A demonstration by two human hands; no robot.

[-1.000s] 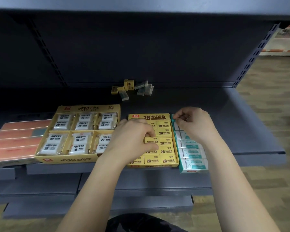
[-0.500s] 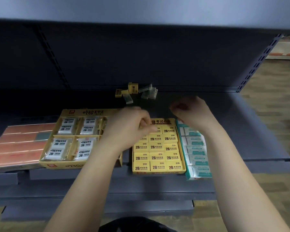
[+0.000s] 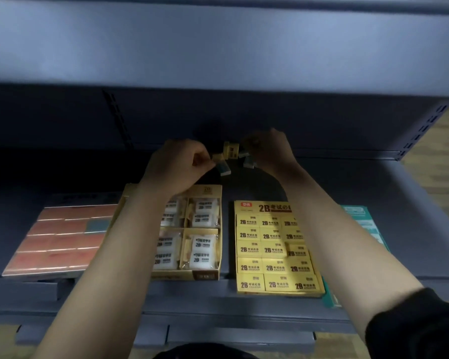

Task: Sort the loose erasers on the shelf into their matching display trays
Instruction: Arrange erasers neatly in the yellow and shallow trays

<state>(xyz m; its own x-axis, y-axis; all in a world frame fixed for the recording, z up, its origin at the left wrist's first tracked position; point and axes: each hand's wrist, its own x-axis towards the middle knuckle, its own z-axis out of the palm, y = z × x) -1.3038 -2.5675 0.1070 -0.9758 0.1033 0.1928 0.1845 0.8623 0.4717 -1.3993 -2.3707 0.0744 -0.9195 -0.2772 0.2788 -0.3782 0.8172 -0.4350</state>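
Yellow, white and teal-trimmed loose erasers (image 3: 230, 151) sit in a small heap at the back of the shelf (image 3: 360, 182), well behind the four display trays lined up along its front edge. The left hand (image 3: 176, 167) is curled narrow, its fingertips at a small yellow eraser (image 3: 217, 157) just above a white eraser (image 3: 224, 169). I cannot tell whether it has a grip yet. The right hand (image 3: 270, 151) is also curled, hooked over pale erasers (image 3: 248, 161) on the heap's other side, and whether it holds one is hidden by the knuckles. The likely trouble comes from the dim back corner and the tight cluster: a pinch could gather two kinds at once, or knock the upright yellow piece over and scatter the rest. Both forearms cross above the tray of wrapped white erasers (image 3: 205, 190) and the yellow 2B tray (image 3: 270, 208), so a dropped piece could land in the wrong tray. The teal tray (image 3: 358, 211) and the 2B tray sit close to the shelf's lip, where a brushing arm might push them off. The orange tray (image 3: 60, 239) lies clear of both arms.
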